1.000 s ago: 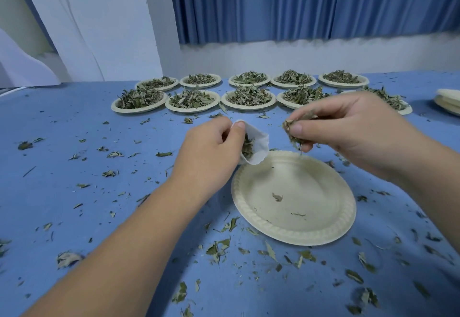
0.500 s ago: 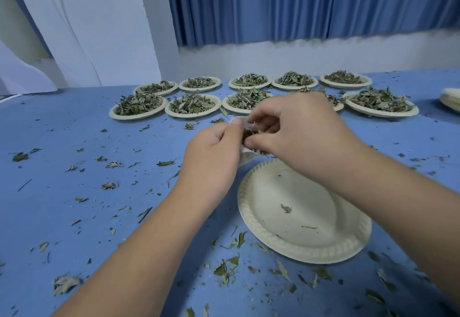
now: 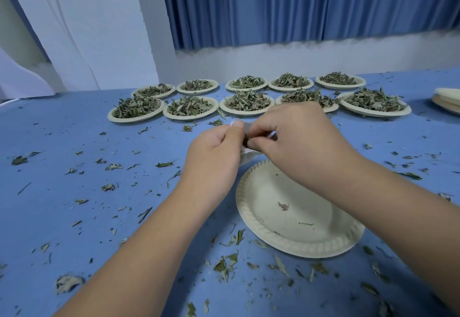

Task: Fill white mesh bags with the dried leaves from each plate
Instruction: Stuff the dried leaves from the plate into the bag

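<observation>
My left hand pinches the rim of a small white mesh bag, which hangs just above the far edge of a nearly bare paper plate. Most of the bag is hidden behind both hands. My right hand has its curled fingertips at the bag's mouth, pinching dark dried leaves there. A few leaf scraps lie on the plate. Several plates heaped with dried leaves stand in two rows at the back of the blue table.
Loose leaf bits are scattered over the blue tablecloth on all sides. A stack of bare paper plates sits at the right edge. A white wall and blue curtain stand behind the table.
My right hand carried its pinch of leaves leftward from above the plate to the bag's mouth and now covers the bag. The left hand kept its hold on the bag.
</observation>
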Demonstrator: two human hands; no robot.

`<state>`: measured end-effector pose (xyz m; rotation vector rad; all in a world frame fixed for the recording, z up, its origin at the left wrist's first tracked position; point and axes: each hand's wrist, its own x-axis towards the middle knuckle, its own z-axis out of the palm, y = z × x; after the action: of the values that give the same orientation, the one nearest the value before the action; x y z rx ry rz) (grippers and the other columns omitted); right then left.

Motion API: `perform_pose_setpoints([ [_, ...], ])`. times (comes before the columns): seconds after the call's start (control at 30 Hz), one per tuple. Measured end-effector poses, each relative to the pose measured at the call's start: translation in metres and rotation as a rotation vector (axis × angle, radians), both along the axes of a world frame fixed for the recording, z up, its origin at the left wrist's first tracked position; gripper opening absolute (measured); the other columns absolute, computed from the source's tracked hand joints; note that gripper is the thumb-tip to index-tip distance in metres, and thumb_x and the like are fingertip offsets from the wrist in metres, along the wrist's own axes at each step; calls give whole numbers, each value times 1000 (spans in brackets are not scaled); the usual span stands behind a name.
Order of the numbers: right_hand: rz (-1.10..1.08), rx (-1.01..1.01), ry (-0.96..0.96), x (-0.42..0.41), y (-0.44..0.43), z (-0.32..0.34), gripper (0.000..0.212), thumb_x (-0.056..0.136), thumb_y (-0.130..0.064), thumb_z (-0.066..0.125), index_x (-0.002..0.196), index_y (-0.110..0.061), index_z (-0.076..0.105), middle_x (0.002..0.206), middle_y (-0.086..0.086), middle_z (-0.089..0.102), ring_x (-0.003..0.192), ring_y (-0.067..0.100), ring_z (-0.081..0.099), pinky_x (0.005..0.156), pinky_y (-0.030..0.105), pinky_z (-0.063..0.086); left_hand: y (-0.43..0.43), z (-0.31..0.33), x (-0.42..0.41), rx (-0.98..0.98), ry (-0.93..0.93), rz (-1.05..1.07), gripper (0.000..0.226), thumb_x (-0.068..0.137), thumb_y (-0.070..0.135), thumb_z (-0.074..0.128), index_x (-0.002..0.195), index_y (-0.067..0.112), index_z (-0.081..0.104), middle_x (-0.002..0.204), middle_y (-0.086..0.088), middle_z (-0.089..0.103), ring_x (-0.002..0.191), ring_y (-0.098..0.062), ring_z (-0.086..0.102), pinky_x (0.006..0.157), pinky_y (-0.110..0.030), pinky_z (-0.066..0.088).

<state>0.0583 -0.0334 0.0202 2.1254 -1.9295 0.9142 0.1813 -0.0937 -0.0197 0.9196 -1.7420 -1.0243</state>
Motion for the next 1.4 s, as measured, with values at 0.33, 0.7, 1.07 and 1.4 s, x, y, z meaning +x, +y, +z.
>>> perform_pose_setpoints([
  [0.33,83,-143,-120,-23,29,-12,22,90,-8,61,93,-25,74,86,-12,64,80,2,55,71,10,41,-3,0,5,-51,-19,92,52,99,41,46,58,15,30,48,9,26,45,-12,23,43,-25,20],
  [0.7,149,592,49,-44,52,-48,26,97,-30,46,113,-34,66,97,-20,49,92,-5,46,81,17,41,-6,-3,6,-38,-16,104,49,99,41,47,64,17,23,51,9,24,46,-11,21,47,-27,17],
  [1.07,327,641,-243,-38,57,-45,19,88,-24,66,97,-38,75,92,-26,62,91,-7,57,75,8,41,-6,-2,7,-18,-29,107,53,100,40,46,52,24,28,52,9,24,46,-10,21,51,-30,16],
  [1.4,335,535,-176,-31,49,-46,8,82,-24,73,84,-31,77,84,-17,64,84,-1,57,73,17,45,-4,-2,6,-35,-34,107,50,100,40,46,57,18,31,54,5,25,48,-12,22,50,-29,17],
])
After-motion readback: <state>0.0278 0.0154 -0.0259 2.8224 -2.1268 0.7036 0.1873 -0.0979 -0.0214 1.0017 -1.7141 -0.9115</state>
